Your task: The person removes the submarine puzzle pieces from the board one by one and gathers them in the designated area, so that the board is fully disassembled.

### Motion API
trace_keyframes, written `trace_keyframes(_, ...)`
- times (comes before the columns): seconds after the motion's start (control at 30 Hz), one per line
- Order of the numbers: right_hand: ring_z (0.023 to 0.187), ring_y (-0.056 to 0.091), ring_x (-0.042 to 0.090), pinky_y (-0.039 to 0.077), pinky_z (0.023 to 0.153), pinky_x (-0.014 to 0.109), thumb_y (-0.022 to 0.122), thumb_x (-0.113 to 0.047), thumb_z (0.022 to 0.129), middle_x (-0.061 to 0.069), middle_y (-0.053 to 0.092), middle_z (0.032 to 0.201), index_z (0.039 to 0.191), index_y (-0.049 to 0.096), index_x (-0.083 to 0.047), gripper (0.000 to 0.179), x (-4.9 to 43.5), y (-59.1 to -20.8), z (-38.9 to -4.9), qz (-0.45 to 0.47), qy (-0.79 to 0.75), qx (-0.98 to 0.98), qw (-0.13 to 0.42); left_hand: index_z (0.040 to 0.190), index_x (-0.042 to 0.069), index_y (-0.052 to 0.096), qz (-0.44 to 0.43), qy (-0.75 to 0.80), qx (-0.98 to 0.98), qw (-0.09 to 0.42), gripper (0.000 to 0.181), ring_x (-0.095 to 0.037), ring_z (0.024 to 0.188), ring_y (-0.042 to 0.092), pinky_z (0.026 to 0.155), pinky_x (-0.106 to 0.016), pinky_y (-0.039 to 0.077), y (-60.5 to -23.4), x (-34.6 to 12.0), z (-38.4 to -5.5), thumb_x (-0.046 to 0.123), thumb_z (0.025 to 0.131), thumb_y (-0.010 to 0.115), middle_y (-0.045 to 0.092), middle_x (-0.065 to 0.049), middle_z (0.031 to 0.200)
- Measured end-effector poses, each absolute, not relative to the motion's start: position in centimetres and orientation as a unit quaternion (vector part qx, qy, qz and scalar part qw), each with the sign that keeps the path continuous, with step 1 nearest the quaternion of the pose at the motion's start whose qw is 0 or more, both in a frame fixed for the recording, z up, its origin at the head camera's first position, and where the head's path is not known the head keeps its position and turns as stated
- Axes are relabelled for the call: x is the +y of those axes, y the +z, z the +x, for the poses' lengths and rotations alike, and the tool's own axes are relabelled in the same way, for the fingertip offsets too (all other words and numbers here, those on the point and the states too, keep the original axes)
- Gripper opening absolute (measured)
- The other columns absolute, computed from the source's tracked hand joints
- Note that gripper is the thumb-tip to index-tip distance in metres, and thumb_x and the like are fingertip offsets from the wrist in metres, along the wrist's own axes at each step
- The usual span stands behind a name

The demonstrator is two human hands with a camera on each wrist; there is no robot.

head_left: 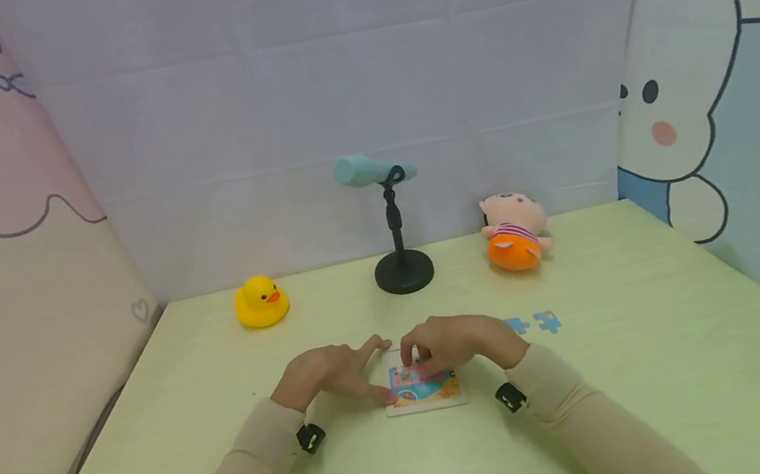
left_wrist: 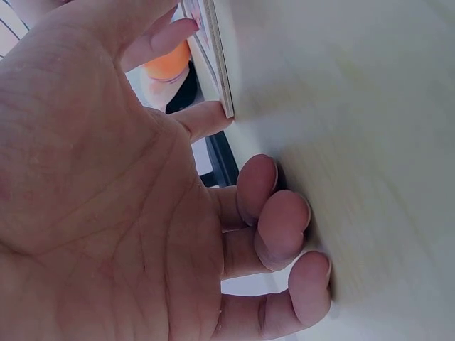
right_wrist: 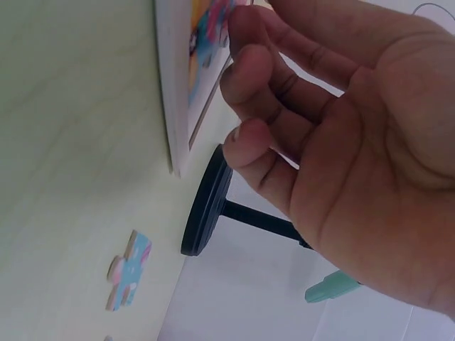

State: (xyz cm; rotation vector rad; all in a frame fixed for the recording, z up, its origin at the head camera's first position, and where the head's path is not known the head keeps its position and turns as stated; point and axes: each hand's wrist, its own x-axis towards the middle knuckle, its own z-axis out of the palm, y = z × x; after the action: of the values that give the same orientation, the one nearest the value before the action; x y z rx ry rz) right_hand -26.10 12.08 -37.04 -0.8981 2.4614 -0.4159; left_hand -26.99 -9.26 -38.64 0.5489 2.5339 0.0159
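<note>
A picture jigsaw puzzle (head_left: pixel 424 394) in a white-edged square tray lies flat on the table, its lower part filled with colourful pieces and its upper part partly white. At its left side is my left hand (head_left: pixel 341 370), fingers spread; the thumb touches the lower left and the index finger (left_wrist: pixel 206 119) touches the far corner. My right hand (head_left: pixel 450 341) reaches over the tray from the right. Its index finger and thumb pinch a small puzzle piece at the picture's upper part, mostly hidden by the fingers. Loose blue jigsaw pieces (head_left: pixel 547 321) lie just beyond the right wrist.
Along the back stand a yellow rubber duck (head_left: pixel 261 301), a teal toy microphone (head_left: pixel 370 170) on a black round-based stand (head_left: pixel 403 273), and a plush doll (head_left: pixel 515 233) in orange. A pale curtain (head_left: pixel 358 93) rises behind the table's back edge.
</note>
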Motion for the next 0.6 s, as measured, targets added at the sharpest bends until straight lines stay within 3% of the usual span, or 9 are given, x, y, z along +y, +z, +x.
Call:
trace_keyframes(0.23, 0.081, 0.058, 0.013, 0.05, 0.079, 0.031, 0.073, -0.014, 0.092, -0.002, 0.064, 0.093, 0.11, 0.059, -0.017, 0.023, 11.27, -37.44, -25.66, -0.309, -0.162, 0.905, 0.245, 0.151, 0.041, 0.025, 0.202, 0.009, 0.941, 0.271, 0.089, -0.021, 0.084, 0.058, 0.078, -0.044, 0.047, -38.55, -9.23, -26.98, 0.075, 0.079, 0.065, 0.061, -0.005, 0.088)
trace_keyframes(0.6, 0.075, 0.055, 0.014, 0.046, 0.073, 0.03, 0.075, -0.014, 0.091, -0.001, 0.059, 0.084, 0.108, 0.052, -0.019, 0.029, 11.16, -37.84, -25.31, -0.299, -0.167, 0.907, 0.245, 0.149, 0.041, 0.027, 0.204, 0.009, 0.942, 0.268, 0.088, -0.02, 0.083, 0.057, 0.078, -0.045, 0.047, -38.65, -9.25, -26.79, 0.075, 0.079, 0.065, 0.06, -0.005, 0.086)
